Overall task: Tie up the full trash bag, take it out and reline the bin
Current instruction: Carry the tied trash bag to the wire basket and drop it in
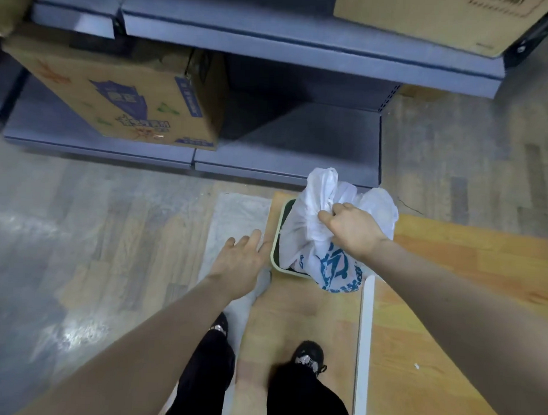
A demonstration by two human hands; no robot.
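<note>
A full white trash bag [309, 236] with blue print sits partly inside a small bin with a pale green rim [275, 238] on the floor. My right hand [351, 230] grips the gathered neck of the bag from above. The bag's loose top bunches up past my fingers. My left hand [241, 262] hovers just left of the bin, fingers spread, holding nothing. A flat clear plastic sheet [235, 215], possibly a fresh liner, lies on the floor under and beyond my left hand.
Blue metal shelving [287, 145] stands right behind the bin. A printed cardboard box [124, 99] rests on the low shelf at the left, another box [428, 17] higher at the right. A white strip [364, 334] lies on the wooden floor; my feet are below.
</note>
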